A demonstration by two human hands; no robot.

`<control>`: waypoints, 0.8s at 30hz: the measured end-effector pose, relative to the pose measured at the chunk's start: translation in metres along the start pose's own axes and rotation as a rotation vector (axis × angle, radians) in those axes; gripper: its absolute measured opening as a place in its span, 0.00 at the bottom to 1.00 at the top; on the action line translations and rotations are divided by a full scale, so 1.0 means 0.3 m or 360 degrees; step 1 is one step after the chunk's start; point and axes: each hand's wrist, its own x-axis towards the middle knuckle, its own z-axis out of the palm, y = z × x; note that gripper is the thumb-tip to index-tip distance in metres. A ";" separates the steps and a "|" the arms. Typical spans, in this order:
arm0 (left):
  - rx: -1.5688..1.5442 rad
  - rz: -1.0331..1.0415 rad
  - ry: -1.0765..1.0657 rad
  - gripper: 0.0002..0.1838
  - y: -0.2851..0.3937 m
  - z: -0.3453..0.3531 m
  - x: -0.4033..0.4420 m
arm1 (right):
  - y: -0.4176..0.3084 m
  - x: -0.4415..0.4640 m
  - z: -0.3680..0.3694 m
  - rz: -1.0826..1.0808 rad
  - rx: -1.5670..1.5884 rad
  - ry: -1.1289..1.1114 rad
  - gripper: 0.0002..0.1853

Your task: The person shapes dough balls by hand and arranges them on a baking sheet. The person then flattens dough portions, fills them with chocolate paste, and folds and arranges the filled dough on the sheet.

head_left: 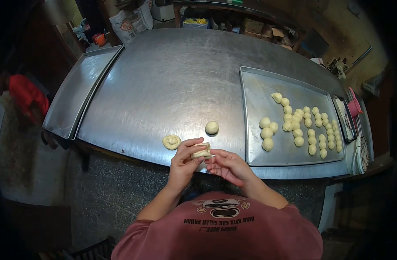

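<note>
Near the front edge of the metal table, my left hand [184, 161] is wrapped round a piece of shaped dough [201, 151]. Pinched fingers of my right hand [228, 165] touch the right side of that same piece. On the table just left of my hands lies a flat, coiled dough piece [171, 141]. A round dough ball [212, 128] rests just beyond my hands. To the right, a large metal tray [261, 159] holds several dough balls [267, 144], many touching in rows and clusters.
Another metal tray [77, 93] stands at the table's left end. A person in a red shirt [28, 96] is beyond it at far left. At the right end are a pink container [354, 106] and a round patterned item [361, 154]. Sacks [123, 27] stand behind the table [172, 78].
</note>
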 end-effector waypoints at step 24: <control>0.0209 0.0090 0.0150 0.21 0.055 0.057 0.012 | -0.032 -0.007 0.062 -0.1019 -0.0639 0.0114 0.12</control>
